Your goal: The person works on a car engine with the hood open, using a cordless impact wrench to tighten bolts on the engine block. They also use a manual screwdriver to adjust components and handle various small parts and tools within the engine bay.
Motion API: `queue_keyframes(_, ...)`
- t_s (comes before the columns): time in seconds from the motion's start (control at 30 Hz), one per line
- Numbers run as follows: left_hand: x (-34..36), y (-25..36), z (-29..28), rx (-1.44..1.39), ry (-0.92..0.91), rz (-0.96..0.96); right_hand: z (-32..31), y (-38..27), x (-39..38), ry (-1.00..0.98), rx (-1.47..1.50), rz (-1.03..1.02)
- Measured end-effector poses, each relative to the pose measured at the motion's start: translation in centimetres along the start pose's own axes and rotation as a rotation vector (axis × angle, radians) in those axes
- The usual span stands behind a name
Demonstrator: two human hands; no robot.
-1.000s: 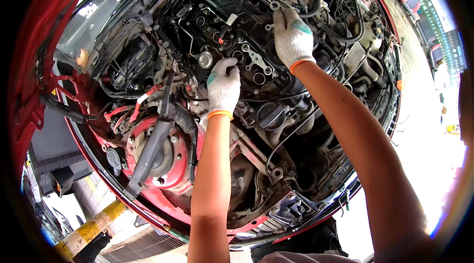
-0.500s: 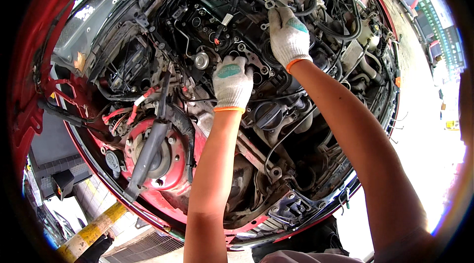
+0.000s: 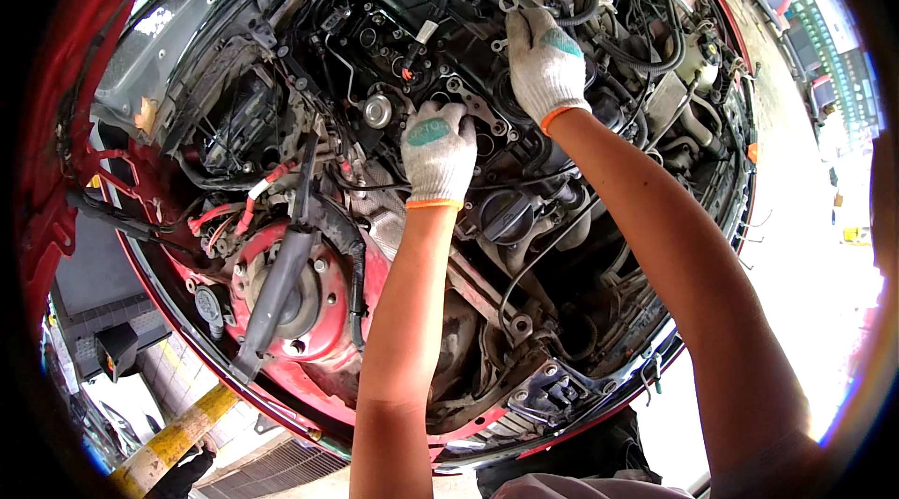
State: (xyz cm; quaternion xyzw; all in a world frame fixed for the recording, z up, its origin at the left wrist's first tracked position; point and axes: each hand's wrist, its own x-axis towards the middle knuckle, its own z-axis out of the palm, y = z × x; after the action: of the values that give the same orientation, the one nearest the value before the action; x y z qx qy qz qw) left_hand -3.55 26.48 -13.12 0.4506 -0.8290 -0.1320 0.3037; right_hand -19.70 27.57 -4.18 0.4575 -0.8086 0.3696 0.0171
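Both my hands wear white knitted gloves with orange cuffs and reach into an open car engine bay. My left hand (image 3: pixel 437 154) is closed, its fingers curled down at the near edge of the black engine cover (image 3: pixel 461 57). A metal bracket (image 3: pixel 487 117) with round holes lies just right of it, and a round silver cap (image 3: pixel 377 110) sits to its left. My right hand (image 3: pixel 546 66) is closed at the cover's right side, beside a bolt eyelet (image 3: pixel 508 4). The fingertips of both hands are hidden, so what they grip cannot be made out.
A black oil filler cap (image 3: pixel 507 217) is below my left hand. Red strut tower (image 3: pixel 323 335) with a grey rod (image 3: pixel 281 288) stands at the left. Hoses and cables (image 3: pixel 646 54) crowd the right side. The raised red hood (image 3: pixel 89 40) borders the left. A yellow-white post (image 3: pixel 178 438) stands outside.
My left hand has shifted very slightly left and up. The right hand stays almost where it was, and the whole view has drifted slightly.
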Motion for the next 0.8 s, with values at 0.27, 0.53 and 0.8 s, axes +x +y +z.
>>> queue_keyframes(0.27,0.0,-0.3,0.6,-0.023,0.03,0.008,0.3,1.8,0.0,0.007,-0.354,-0.358)
queue_keyframes(0.53,-0.4,-1.0,0.8,-0.07,0.045,0.007,-0.4,-0.7,0.1,-0.149,-0.073,0.074)
queue_keyframes(0.8,-0.2,-0.5,0.7,-0.101,0.024,-0.013,-0.5,0.1,0.0,-0.022,-0.086,-0.058)
